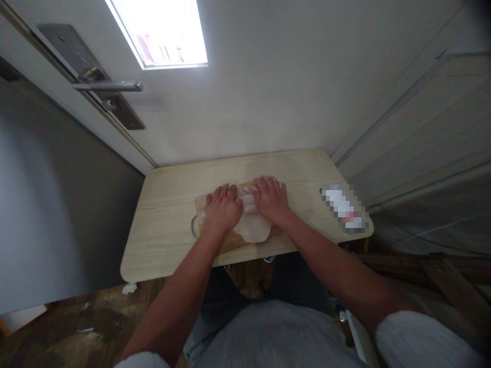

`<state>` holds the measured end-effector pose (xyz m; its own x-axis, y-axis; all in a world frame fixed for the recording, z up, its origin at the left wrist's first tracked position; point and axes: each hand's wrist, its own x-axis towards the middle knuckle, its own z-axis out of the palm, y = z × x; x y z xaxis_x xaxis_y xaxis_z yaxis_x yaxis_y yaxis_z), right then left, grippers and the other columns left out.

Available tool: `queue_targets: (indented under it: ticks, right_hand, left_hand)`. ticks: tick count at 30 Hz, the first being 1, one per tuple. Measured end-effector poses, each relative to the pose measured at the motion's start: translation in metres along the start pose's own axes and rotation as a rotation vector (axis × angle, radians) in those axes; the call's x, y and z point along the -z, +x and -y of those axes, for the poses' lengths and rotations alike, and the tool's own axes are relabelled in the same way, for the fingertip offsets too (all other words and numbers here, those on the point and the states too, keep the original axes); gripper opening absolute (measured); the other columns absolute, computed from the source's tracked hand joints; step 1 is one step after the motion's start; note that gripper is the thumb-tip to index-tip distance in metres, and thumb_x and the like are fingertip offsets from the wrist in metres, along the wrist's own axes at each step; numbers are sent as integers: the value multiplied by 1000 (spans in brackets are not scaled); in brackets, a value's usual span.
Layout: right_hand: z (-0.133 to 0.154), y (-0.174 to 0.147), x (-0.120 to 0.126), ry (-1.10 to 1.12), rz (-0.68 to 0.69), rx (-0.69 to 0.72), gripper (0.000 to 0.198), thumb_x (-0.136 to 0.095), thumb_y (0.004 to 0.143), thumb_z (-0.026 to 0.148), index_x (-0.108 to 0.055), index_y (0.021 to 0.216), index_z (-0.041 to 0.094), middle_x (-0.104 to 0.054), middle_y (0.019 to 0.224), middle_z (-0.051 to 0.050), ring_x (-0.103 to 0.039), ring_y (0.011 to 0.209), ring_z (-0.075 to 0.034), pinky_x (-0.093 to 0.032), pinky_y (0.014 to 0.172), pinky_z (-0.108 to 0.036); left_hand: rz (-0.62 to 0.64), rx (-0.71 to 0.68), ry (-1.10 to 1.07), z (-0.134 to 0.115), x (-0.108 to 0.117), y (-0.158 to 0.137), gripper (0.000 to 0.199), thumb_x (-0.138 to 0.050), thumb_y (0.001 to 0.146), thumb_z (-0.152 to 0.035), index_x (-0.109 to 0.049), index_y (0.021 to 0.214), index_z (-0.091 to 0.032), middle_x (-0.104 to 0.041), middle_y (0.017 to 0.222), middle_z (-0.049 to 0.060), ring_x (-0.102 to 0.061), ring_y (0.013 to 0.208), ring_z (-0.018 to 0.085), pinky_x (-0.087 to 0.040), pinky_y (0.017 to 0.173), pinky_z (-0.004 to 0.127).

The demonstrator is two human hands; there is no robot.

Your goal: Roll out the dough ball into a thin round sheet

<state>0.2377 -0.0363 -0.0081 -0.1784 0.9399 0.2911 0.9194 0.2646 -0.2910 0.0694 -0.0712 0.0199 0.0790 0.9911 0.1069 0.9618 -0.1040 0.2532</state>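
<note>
A pale, flattened sheet of dough [256, 229] lies on a brown cutting board [235, 242], its rounded near edge hanging toward me. My left hand [224, 208] presses palm down on the left part of the dough, fingers stretched forward. On the right part, my right hand [270, 198] lies the same way, fingers reaching toward the far edge of the board. Between the hands the dough forms a raised ridge; whether something is under it I cannot tell. White flour-like smears show near the fingers. At the board's left end is a metal-rimmed handle opening [194, 227].
The board rests on a light wooden table [161, 214] pushed against a white door [268, 102] with a lever handle [111, 86] and a bright window [172, 30]. A blurred-out object [343, 208] lies at the table's right end. Wooden beams [441, 271] stand right of the table.
</note>
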Motion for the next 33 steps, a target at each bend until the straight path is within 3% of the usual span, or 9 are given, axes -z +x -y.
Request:
queue_targets:
  ticks: [5, 10, 14, 27, 33]
  right_hand:
    - [2, 8, 3, 11, -6, -5, 43, -34, 101, 42, -61, 127, 21, -58, 138, -13, -45, 129, -34, -29, 107, -56]
    - [1, 20, 2, 17, 6, -14, 43, -38, 100, 45, -62, 126, 21, -59, 137, -14, -45, 128, -34, -28, 106, -57]
    - [0, 31, -1, 20, -28, -12, 42, -39, 100, 45, -64, 120, 19, -62, 131, -15, -48, 123, -33, -30, 104, -54]
    - [1, 59, -3, 10, -23, -50, 41, -42, 100, 44, -67, 114, 14, -68, 115, -16, -56, 109, -31, -36, 96, -45]
    - [3, 52, 0, 2, -1, -60, 42, -42, 101, 45, -67, 113, 14, -69, 111, -16, -57, 107, -30, -37, 93, -42]
  left_hand:
    - [-15, -10, 0, 1, -3, 6, 46, -39, 96, -37, -52, 138, -23, -55, 142, 15, -46, 131, 38, -27, 109, 64]
    - [1, 31, 19, 1, -1, 18, 50, -30, 99, -52, -62, 126, -25, -64, 123, 16, -53, 119, 37, -34, 102, 58]
    - [13, 40, 4, 3, 0, 29, 53, -29, 98, -56, -66, 118, -23, -63, 120, 17, -52, 118, 38, -34, 100, 59]
    - [15, 88, 58, 4, -1, 55, 54, -28, 100, -50, -71, 104, -19, -71, 109, 17, -61, 107, 36, -36, 96, 56]
    - [-11, 60, 100, 1, 3, 47, 58, -23, 101, -49, -71, 104, -17, -70, 109, 17, -60, 107, 35, -37, 95, 54]
